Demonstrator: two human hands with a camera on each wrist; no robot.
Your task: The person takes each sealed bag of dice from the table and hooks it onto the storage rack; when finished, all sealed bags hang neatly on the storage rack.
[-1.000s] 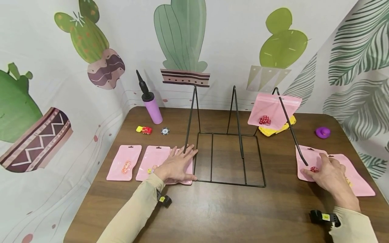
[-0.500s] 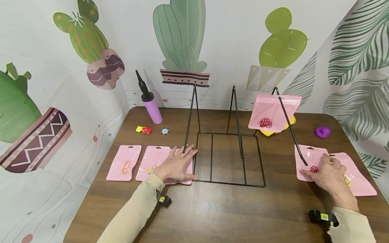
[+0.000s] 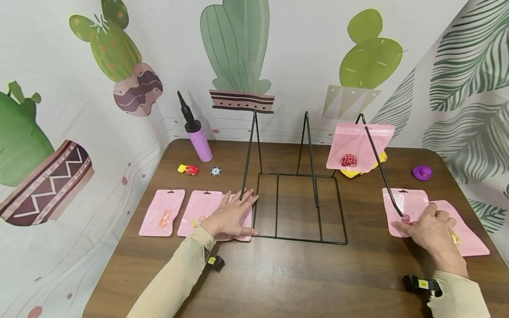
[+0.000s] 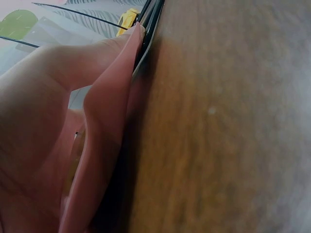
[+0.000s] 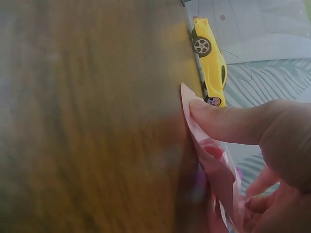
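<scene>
My left hand [image 3: 230, 217], fingers spread, rests on a pink zip bag [image 3: 247, 223] left of the black wire rack [image 3: 299, 240]; its thumb is by the rack's front corner. In the left wrist view, the bag's edge [image 4: 109, 104] bows up beside the thumb. At the right, my right hand [image 3: 431, 229] holds another pink zip bag [image 3: 403, 201] with red dice between thumb and curled fingers. That bag [image 5: 218, 177] buckles above the table in the right wrist view. Its dice are partly hidden by the thumb and a rack prong.
A pink bag with red dice [image 3: 359, 141] hangs on the rack's right prong, before a yellow toy car [image 3: 351, 173]. More pink bags [image 3: 161, 205] lie left, another [image 3: 471, 236] right. A purple pump [image 3: 200, 143], small toy car [image 3: 188, 170], chip [image 3: 216, 171] and purple duck [image 3: 422, 173] stand behind.
My right hand has shifted slightly left, and the bag under it has slid left with it, partly behind the prong. My left hand has stayed put. The hanging bag has swung slightly.
</scene>
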